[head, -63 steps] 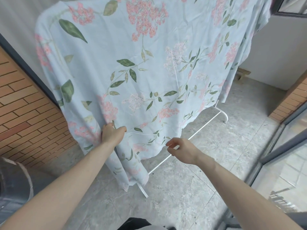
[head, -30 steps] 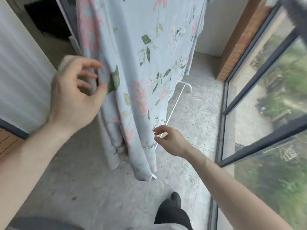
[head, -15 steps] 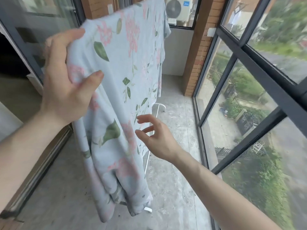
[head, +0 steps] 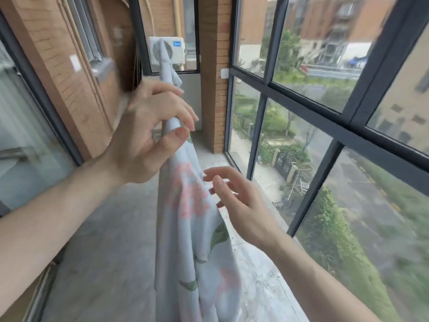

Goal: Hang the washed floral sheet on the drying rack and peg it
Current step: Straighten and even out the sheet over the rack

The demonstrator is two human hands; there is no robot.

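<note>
floral sheet (head: 185, 228) cut off below, its top hidden behind left hand (head: 148, 133)

The pale blue floral cloth sheet (head: 185, 228) looks soft, matt and creased. The grey mottled stone floor (head: 109, 263) has a dull sheen; the orange brick pillar (head: 213, 66) looks rough.

Soft, even daylight from the windows (head: 301, 94) at right, motion blur throughout, wide-angle bending at the edges.
</note>
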